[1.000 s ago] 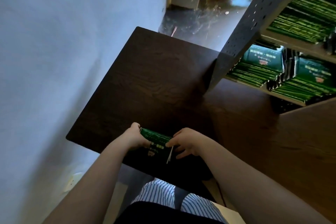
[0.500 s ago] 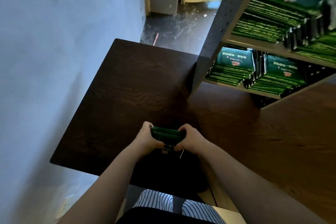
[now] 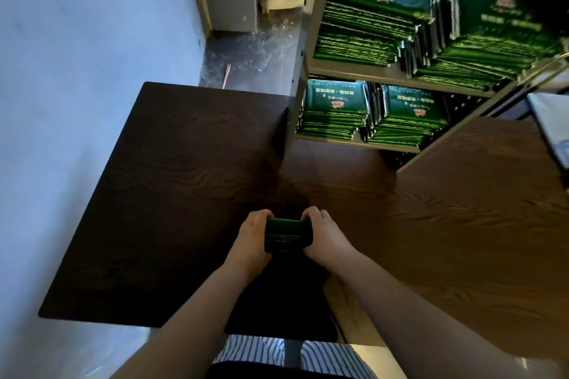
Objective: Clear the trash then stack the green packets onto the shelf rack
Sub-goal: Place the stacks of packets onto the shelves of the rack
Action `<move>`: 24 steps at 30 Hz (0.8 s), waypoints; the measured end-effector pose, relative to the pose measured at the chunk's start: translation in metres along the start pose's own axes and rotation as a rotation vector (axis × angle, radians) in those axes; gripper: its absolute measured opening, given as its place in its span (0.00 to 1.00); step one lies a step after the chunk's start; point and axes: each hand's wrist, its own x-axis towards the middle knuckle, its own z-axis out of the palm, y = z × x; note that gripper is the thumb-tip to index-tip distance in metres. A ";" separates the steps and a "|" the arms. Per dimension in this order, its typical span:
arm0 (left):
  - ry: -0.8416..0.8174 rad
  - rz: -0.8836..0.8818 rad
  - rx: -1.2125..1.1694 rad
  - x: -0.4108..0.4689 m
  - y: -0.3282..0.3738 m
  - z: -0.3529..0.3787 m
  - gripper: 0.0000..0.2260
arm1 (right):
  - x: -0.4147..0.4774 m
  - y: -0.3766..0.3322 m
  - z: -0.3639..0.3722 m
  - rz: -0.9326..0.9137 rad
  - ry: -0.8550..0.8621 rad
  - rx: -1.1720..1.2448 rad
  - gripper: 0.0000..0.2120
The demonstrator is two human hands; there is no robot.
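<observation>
Dark brown wooden table fills most of the view, beside a pale blue wall. Near its front edge a small stack of green packets is held from both sides. The left hand curls round its left end and the right hand round its right end, each grip closed on the stack. In the shadow it is hard to tell whether the stack rests on the table or sits just above it. At the table's far right stands a grey metal shelf rack. Its two visible shelves carry piles of like green packets, most lying flat, some on edge between piles. A thin pink stick lies on the dark floor behind the table.
</observation>
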 end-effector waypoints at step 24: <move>0.258 0.306 -0.427 -0.021 0.126 -0.075 0.30 | -0.091 -0.018 -0.134 -0.295 0.320 0.509 0.25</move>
